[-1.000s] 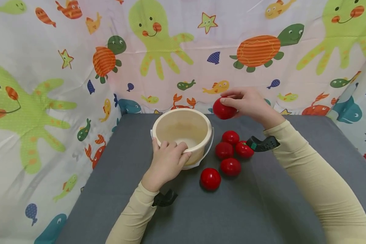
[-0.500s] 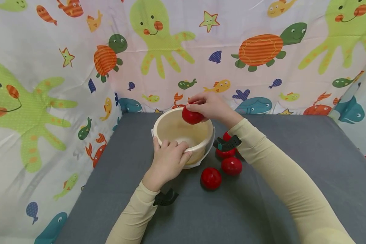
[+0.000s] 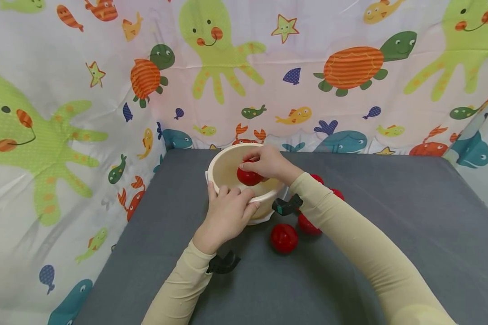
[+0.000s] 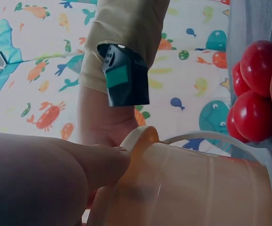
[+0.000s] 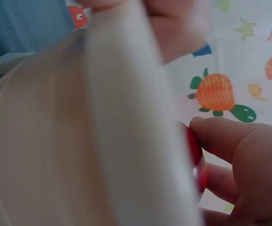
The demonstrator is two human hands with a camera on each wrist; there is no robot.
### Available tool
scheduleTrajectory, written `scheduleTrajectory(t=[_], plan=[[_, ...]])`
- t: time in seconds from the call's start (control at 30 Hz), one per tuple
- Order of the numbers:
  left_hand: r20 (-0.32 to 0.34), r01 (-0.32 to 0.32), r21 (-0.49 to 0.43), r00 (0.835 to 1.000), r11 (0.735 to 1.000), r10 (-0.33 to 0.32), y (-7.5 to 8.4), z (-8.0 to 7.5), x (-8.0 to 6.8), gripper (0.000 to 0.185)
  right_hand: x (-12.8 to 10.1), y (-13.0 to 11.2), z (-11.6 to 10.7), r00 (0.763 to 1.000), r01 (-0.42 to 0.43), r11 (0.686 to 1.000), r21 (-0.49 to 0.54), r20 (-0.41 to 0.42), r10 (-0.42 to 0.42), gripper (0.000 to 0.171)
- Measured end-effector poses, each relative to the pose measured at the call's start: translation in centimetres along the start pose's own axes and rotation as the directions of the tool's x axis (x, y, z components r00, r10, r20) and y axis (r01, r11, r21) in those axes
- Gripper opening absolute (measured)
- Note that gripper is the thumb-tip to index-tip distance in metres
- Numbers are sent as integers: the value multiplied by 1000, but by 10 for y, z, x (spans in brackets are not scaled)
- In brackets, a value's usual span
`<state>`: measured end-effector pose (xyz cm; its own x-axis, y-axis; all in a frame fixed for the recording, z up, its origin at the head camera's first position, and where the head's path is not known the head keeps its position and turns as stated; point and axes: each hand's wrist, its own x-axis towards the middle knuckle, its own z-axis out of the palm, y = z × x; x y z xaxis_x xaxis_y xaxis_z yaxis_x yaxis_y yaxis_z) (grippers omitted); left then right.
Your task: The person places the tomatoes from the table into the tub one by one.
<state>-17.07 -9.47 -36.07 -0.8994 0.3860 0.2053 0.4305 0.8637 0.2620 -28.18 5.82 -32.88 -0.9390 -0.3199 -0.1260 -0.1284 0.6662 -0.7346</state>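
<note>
A cream plastic bucket (image 3: 221, 166) stands on the grey table (image 3: 390, 216), seen close up as a bucket (image 4: 188, 188) in the left wrist view and a blurred bucket wall (image 5: 56, 141) in the right wrist view. My left hand (image 3: 227, 212) grips its near rim. My right hand (image 3: 268, 163) holds a red tomato (image 3: 249, 176) inside the bucket's mouth; the same tomato (image 5: 196, 160) shows between my fingers. Several more red tomatoes (image 3: 283, 238) lie on the table right of the bucket, partly hidden by my right forearm; the tomatoes (image 4: 256, 94) also cluster beside the bucket handle.
A cartoon sea-creature cloth (image 3: 244, 67) walls in the back and both sides of the table. Bare grey surface stretches to the right and toward the front edge.
My right hand carried the tomato leftward from above the pile, over the rim and down into the bucket's mouth. The left hand stayed on the rim.
</note>
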Motion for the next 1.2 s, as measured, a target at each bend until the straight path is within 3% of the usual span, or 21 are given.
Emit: scheduleTrajectory(t=[0.77, 1.2], plan=[[-18, -12, 10, 1000, 1000, 13, 0, 1, 0, 22, 1, 2, 6, 1000, 22, 994, -108, 5, -21, 33], [-4, -4, 15, 1000, 1000, 4, 0, 2, 1, 24, -3, 2, 5, 1000, -1, 999, -51, 3, 2, 42]])
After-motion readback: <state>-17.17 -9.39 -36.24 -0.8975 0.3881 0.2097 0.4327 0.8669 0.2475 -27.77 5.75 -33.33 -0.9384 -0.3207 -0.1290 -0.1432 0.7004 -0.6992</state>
